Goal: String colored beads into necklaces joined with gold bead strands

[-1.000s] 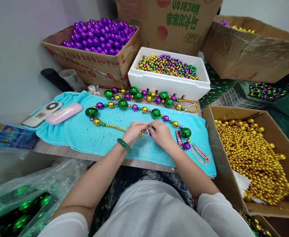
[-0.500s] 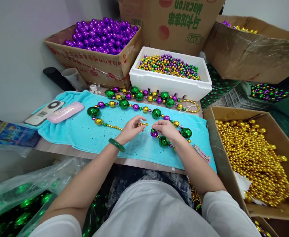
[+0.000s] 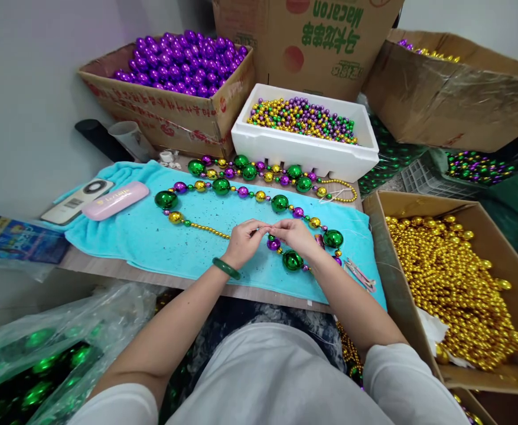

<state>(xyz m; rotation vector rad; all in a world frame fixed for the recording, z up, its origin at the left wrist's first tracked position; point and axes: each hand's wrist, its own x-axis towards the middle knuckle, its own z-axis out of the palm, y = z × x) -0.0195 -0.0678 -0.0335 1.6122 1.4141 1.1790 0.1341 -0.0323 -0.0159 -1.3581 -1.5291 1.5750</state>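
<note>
A large bead necklace [image 3: 221, 186] of green, purple and gold balls lies in a loop on the turquoise towel [image 3: 139, 236]. Its small gold bead chain [image 3: 208, 229] runs into my left hand [image 3: 244, 242], whose fingers are pinched on the chain's end. My right hand [image 3: 298, 235] is also pinched, gripping the necklace's other end just above a purple bead [image 3: 273, 243]. The fingertips of both hands meet over the towel, and they hide the bead ends between them. A green bangle [image 3: 226, 268] circles my left wrist.
Behind lies a second bead necklace [image 3: 250, 172], by a white foam box [image 3: 305, 144] of small beads. Cardboard boxes hold purple balls [image 3: 188, 65] and gold bead chains [image 3: 453, 283]. Pink-handled snips [image 3: 360, 275] lie right; a phone [image 3: 78, 202] and a pink case [image 3: 116, 200] lie left.
My left hand has moved right with the gold bead chain, closing the gap to my right hand. The gold chain end that showed between the hands is now covered by fingers.
</note>
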